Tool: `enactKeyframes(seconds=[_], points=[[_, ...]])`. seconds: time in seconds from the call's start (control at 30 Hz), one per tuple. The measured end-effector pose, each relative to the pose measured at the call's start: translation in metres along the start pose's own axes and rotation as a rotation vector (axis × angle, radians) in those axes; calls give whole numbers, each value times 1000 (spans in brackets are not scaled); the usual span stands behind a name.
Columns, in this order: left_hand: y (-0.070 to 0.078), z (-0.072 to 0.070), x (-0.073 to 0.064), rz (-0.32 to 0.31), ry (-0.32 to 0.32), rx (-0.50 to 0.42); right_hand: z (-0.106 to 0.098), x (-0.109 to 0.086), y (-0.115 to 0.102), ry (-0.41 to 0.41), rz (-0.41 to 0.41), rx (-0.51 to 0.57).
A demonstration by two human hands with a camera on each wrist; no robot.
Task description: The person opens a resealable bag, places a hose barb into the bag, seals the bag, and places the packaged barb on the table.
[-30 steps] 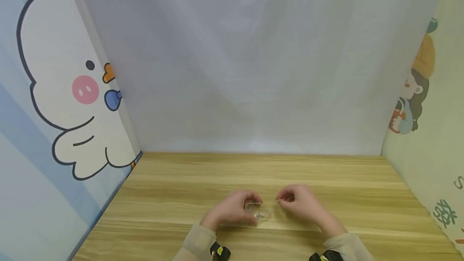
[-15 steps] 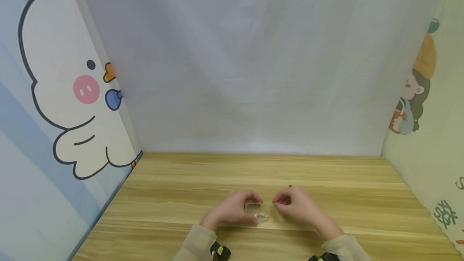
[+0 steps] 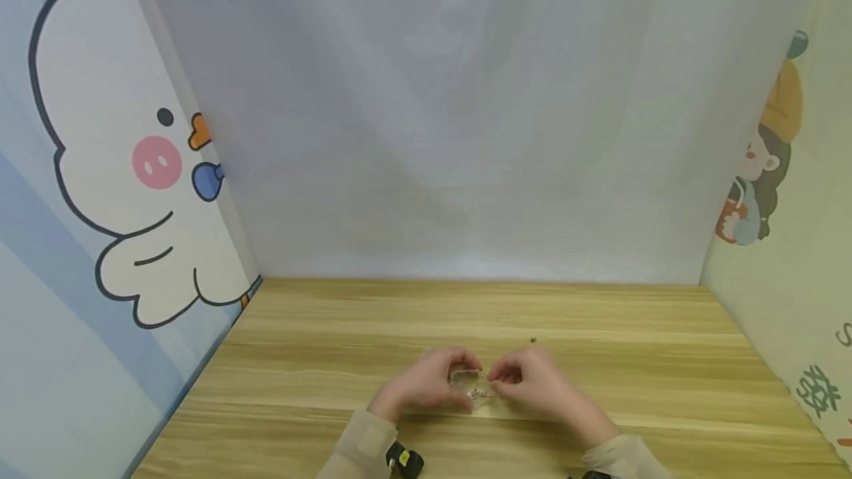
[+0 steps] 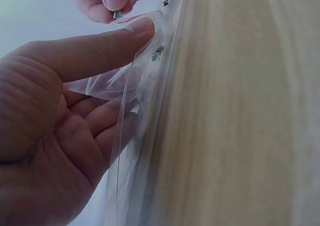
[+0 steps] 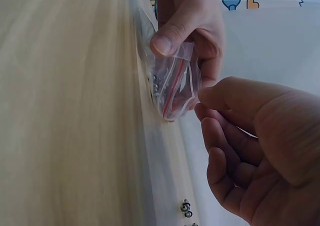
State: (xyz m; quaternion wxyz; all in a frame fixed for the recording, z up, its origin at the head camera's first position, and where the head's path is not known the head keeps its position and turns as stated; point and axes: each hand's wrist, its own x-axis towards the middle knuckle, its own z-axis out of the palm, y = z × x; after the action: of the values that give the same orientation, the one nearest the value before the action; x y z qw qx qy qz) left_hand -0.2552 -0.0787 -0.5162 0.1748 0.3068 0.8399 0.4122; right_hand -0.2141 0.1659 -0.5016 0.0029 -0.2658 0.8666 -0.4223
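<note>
At the wood-grain tabletop (image 3: 346,320), the left hand (image 3: 426,383) grips a clear bag (image 5: 175,83) with thumb and fingers; the right hand (image 3: 532,383) pinches a tiny metal part (image 4: 116,14) at its mouth. Should that limp opening fold inward, the part could drop outside.

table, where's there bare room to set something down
The table is bare between the left hand and the blue wall, between the right hand and the pale green wall, and in a strip along the grey curtain. It is crowded where both hands are at the plastic bag, with small metal parts just beyond the right hand.
</note>
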Motion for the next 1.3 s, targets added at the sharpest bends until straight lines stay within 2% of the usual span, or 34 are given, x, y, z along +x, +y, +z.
enactKeyframes(seconds=[0.27,0.57,1.3], points=[[1,0,0,-4,-5,-18,13,2,-1,22,-10,-17],[3,-1,-1,-18,-5,-38,22,5,-3,100,14,-112],[3,-1,-1,-16,-13,-39,22,2,-6,112,33,-122]])
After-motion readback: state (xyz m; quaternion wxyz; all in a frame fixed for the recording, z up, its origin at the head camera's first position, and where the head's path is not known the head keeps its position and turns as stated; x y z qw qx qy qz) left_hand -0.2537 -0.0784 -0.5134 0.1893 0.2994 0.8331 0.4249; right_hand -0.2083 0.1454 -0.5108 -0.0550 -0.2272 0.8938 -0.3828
